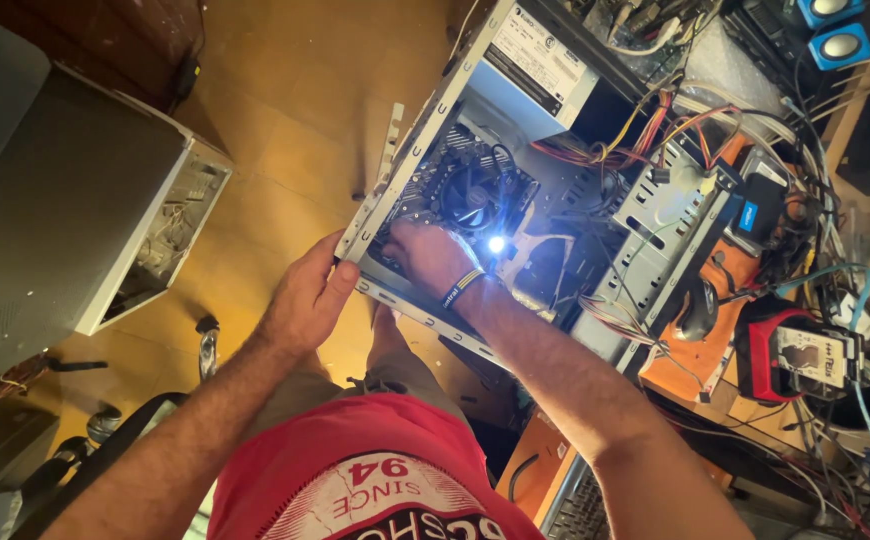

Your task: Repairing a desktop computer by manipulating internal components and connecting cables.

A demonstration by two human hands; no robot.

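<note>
The open computer case (515, 170) lay on its side at the middle of the view, its side panel off and its insides facing up, tilted so that one long edge ran from near left to far right. The left hand (307, 295) sat at the case's near left corner, its fingers curled over the metal rim and gripping it. The right hand (427, 252) reached inside the case, resting on the board just near of the round black cooler fan (473, 192); its fingers were bent downward among the parts, and whether they pinched anything could not be told. A dark wristband with a yellow stripe (463, 287) circled the right wrist, and a small bright white light (496, 243) glared just beside it. A silver power supply (535, 60) filled the far end of the case, and a bundle of coloured wires (645, 125) ran from it toward the grey drive cage (670, 215) on the right. Farther right, an orange surface (695, 365) held a bare hard drive in a red holder (800, 355) amid tangled cables. To the left, well apart from the hands, a second grey case (65, 200) stood on the tiled floor (295, 110). The person's red shirt (355, 470) filled the near edge.
</note>
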